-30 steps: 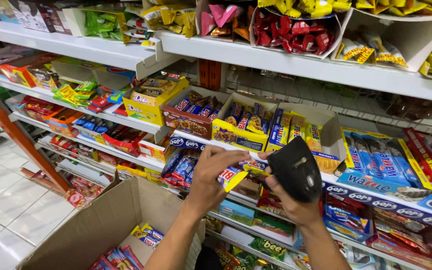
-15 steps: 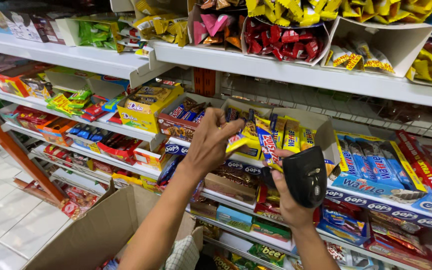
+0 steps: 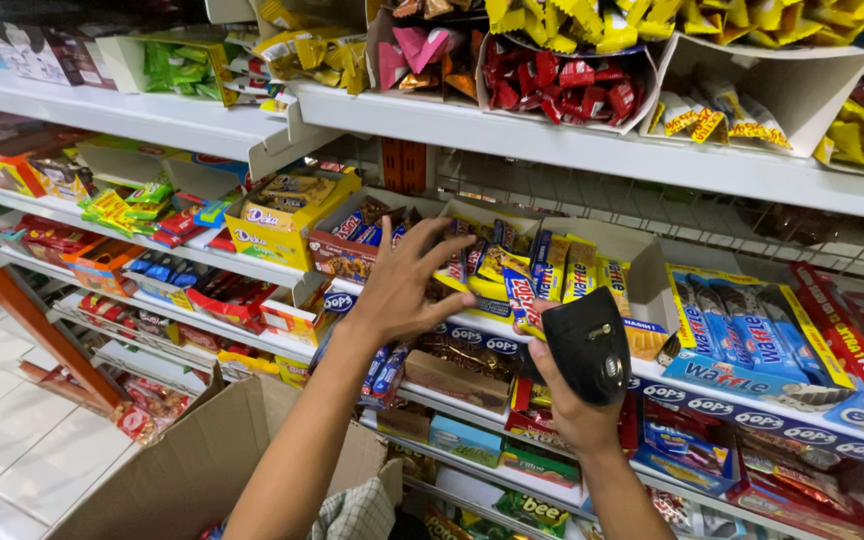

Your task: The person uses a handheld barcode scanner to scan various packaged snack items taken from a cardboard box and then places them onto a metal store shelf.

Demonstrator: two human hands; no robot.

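My left hand (image 3: 404,285) reaches up to a display box of yellow and blue snack bars (image 3: 512,265) on the middle shelf, its fingers spread over the bars at the box's left end. Whether it grips one is hidden. My right hand (image 3: 570,405) is raised in front of the shelf edge and holds a black handheld scanner (image 3: 588,345), upright, just below the right side of the same box.
White shelves (image 3: 592,150) carry several boxes of sweets and wafers: a yellow box (image 3: 287,215) to the left, blue wafer packs (image 3: 742,325) to the right. An open cardboard carton (image 3: 202,460) stands below my arms. Orange ladder rail (image 3: 27,320) and tiled floor at left.
My left hand rose from the lower shelf edge into the yellow-and-blue snack bar box. The right hand with the scanner shifted slightly down and right; the view moved closer to the shelf.
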